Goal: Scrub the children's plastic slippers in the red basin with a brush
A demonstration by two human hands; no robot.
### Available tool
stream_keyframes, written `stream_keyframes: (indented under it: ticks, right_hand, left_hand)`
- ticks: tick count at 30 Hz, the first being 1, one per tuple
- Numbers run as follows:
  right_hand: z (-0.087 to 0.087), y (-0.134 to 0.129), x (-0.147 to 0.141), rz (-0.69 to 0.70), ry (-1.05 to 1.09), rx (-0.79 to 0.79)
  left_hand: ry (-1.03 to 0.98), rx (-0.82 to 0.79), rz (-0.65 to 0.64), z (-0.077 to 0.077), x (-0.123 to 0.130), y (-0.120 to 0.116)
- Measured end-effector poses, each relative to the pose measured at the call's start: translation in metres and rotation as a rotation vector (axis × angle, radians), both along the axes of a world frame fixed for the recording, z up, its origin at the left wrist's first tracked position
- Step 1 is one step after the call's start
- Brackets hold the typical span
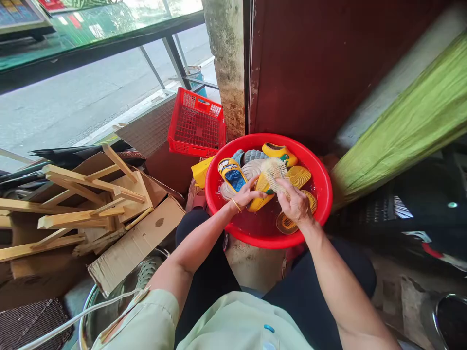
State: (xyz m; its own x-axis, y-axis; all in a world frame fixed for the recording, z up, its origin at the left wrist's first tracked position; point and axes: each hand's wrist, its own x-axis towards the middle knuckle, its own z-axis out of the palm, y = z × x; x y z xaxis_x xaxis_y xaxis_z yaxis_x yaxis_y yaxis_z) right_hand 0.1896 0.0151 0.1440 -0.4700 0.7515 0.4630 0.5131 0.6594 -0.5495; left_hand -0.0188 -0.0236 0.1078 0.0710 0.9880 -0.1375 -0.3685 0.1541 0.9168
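A wide red basin (324, 187) holds water and several shoes. My left hand (247, 195) is closed on the edge of a yellow shoe (256, 203) near the basin's middle. A pale bristled brush (273, 171) lies over that shoe, with my right hand (294, 201) gripping its near side. Left of them sits a yellow shoe with a blue inside (234, 176); another yellow shoe (280, 153) rests at the back rim. Yellow soles (299, 177) lie at the right, and grey footwear (254, 155) is behind the brush.
Behind the basin stands a red plastic crate (197, 124). Wooden stools (98, 194) and cardboard (136, 243) are piled at the left. A green cloth (404, 121) hangs at the right, and a metal basin (85, 311) is at the lower left.
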Motion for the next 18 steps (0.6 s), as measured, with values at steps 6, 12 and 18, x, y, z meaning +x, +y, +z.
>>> stream_keyframes:
  ticks: [6, 12, 18]
  right_hand:
    - [0.000, 0.016, 0.012, -0.240, 0.004, -0.044]
    - [0.007, 0.003, 0.016, -0.049, -0.049, 0.025]
    - [0.007, 0.009, 0.026, -0.267, -0.143, 0.091]
  left_hand:
    - [0.206, 0.142, -0.019, 0.008, -0.002, -0.005]
    - [0.568, 0.301, 0.060, -0.006, 0.006, -0.011]
    - [0.967, 0.325, 0.150, -0.011, 0.005, -0.011]
